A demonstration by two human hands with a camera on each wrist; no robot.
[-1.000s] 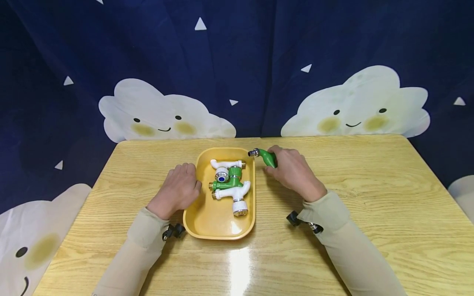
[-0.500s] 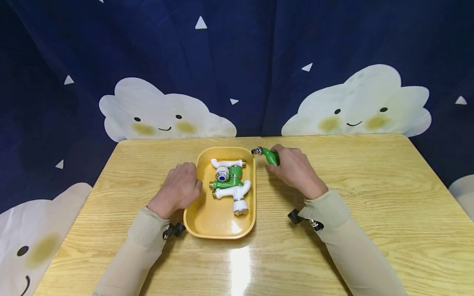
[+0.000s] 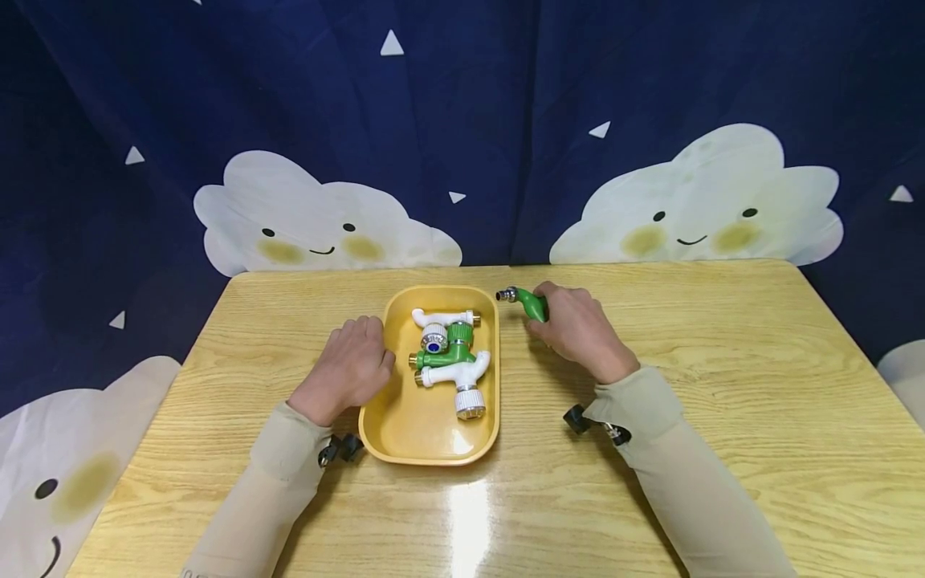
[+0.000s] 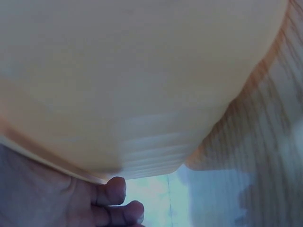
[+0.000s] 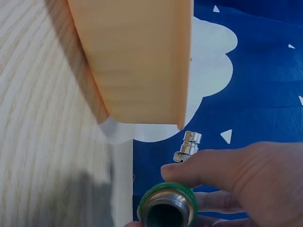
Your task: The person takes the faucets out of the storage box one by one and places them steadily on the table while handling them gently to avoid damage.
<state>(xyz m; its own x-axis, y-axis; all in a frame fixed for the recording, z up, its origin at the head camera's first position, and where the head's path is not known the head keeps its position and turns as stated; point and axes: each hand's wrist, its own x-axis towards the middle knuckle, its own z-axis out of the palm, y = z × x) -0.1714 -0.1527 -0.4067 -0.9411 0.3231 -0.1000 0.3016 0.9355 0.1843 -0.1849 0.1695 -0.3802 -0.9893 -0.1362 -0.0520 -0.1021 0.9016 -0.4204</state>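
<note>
My left hand (image 3: pixel 350 365) grips the left rim of a yellow plastic tray (image 3: pixel 429 462), its thumb reaching over the edge. From the left wrist, the fingers (image 4: pixel 116 190) show curled by the rim along the tray's outer wall (image 4: pixel 142 94). My right hand (image 3: pixel 578 329) holds a green tap (image 3: pixel 533 306) just right of the tray's far right corner. Its chrome hose nozzle (image 5: pixel 189 144) points left in the head view. The right wrist view shows the tap's open threaded end (image 5: pixel 165 210) below my thumb. Fingers hide the rest of the tap.
Inside the tray lie a white tap with a blue-marked knob (image 3: pixel 434 339), a green tap (image 3: pixel 457 353) and another white tap (image 3: pixel 462 376), packed close together. The wooden table (image 3: pixel 723 385) extends around the tray. A dark blue curtain (image 3: pixel 499 120) with clouds hangs behind it.
My right hand has shifted slightly right with the green tap, whose nozzle has moved from above the tray's rim to just outside it. The left hand and tray stay put.
</note>
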